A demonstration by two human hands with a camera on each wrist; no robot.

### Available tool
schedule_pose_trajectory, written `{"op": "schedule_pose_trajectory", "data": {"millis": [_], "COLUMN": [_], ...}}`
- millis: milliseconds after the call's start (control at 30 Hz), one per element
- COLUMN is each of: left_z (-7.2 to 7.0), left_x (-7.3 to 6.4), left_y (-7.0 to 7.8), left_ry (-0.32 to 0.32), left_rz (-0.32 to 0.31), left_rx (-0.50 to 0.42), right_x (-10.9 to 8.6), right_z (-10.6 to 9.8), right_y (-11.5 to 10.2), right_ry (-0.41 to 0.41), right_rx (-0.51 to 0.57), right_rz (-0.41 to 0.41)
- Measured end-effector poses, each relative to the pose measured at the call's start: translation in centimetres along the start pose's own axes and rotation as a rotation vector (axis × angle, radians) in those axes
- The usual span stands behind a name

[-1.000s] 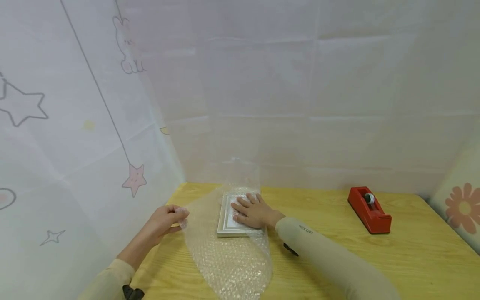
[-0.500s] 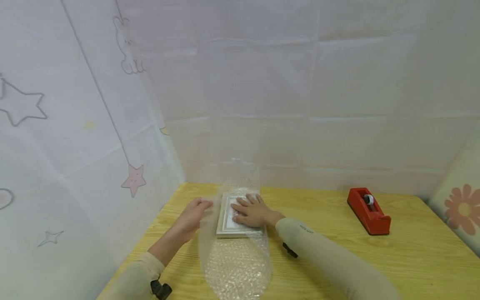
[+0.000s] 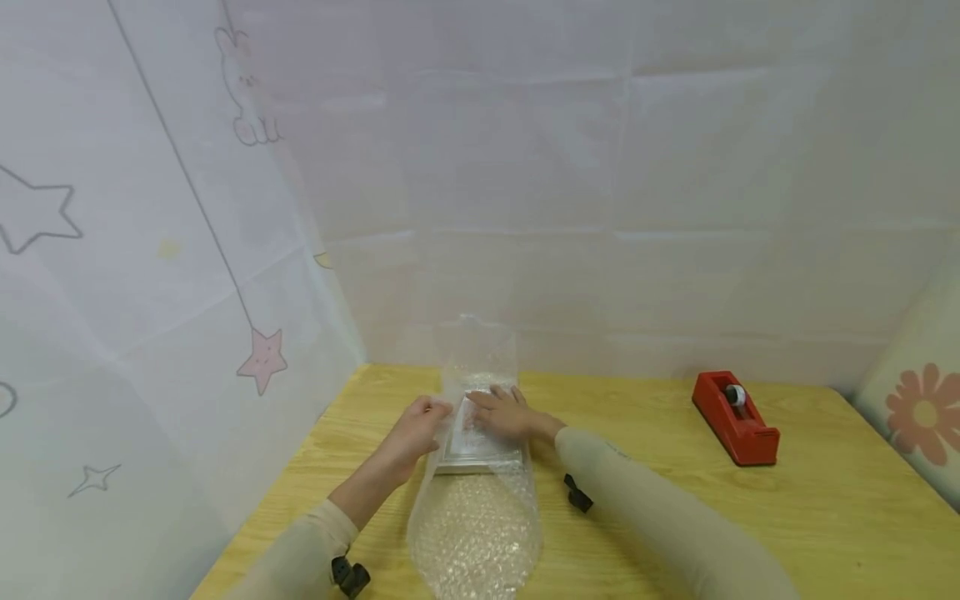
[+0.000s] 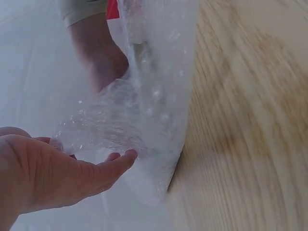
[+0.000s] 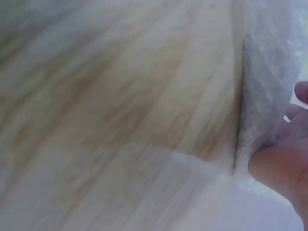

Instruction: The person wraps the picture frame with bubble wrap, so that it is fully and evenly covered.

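Picture frame: a pale, silvery frame (image 3: pixel 472 467) lies flat on the table (image 3: pixel 637 517), nearer the left edge than the right and towards the far edge; clear wrap covers at least part of it.
Bubble wrap: the clear sheet (image 3: pixel 476 533) runs under and around the frame; its near end bulges towards the table's near edge, and its far end stands up past the far edge, in front of the backdrop (image 3: pixel 525 167).
Left hand: the hand (image 3: pixel 416 429) pinches the left border of the bubble wrap between thumb and fingers, just beside the frame's left side; the left wrist view shows the plastic bunched in its grasp.
Right hand: this hand (image 3: pixel 506 414) rests over the frame's right part, fingers extended and somewhat spread; in the right wrist view its thumb lies against the wrap. Whether film passes over its fingertips, I cannot tell.
Tape dispenser: the red dispenser (image 3: pixel 735 421) sits near the table's far right corner, well apart from both hands, with a small roll (image 3: pixel 735 395) in it.
Sleeves: both forearms wear pale beige sleeves (image 3: pixel 667 508), with a small black device at each wrist.
Backdrop prints: a pink star (image 3: pixel 262 358) and a rabbit outline (image 3: pixel 247 92) left of the table, an orange-pink flower (image 3: pixel 925 413) beyond its right edge.
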State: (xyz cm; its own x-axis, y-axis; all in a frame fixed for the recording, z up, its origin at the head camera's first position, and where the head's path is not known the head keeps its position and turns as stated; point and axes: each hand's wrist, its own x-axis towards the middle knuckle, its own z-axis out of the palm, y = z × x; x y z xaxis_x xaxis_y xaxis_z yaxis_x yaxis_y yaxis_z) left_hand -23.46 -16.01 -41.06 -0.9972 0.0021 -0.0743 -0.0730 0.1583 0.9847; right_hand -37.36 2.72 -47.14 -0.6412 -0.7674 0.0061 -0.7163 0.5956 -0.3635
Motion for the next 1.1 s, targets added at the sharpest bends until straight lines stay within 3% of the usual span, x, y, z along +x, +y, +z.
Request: {"op": "schedule_pose_trajectory", "data": {"millis": [100,233,367,567,800,1000,1100], "left_z": [0.4,1.0,1.7,3.5,5.4,6.6,6.3], "left_x": [0.3,0.6,0.8,0.4,0.0,-0.5,-0.7], "left_y": [-0.1,-0.5,-1.1,-2.2,-2.7,-2.6,-2.8], "left_ry": [-0.001,0.003,0.016,-0.033,-0.121,-0.098,-0.131], "left_rz": [0.002,-0.006,-0.013,0.046,0.194,0.298,0.316], "left_rx": [0.013,0.069,0.130,0.264,0.457,0.721,0.814], "right_x": [0.0,-0.4,-0.6,-0.7,-0.8,-0.7,-0.5], "right_z": [-0.8,-1.4,-1.4,-1.1,-1.1,-1.1,-1.0], "right_y": [0.3,0.6,0.9,0.9,1.0,1.1,1.2], "right_ry": [-0.002,0.008,0.037,0.065,0.060,0.056,0.041], "right_rx": [0.153,0.449,0.577,0.631,0.615,0.617,0.637], "right_rz": [0.001,0.033,0.063,0.075,0.046,0.039,0.057]}}
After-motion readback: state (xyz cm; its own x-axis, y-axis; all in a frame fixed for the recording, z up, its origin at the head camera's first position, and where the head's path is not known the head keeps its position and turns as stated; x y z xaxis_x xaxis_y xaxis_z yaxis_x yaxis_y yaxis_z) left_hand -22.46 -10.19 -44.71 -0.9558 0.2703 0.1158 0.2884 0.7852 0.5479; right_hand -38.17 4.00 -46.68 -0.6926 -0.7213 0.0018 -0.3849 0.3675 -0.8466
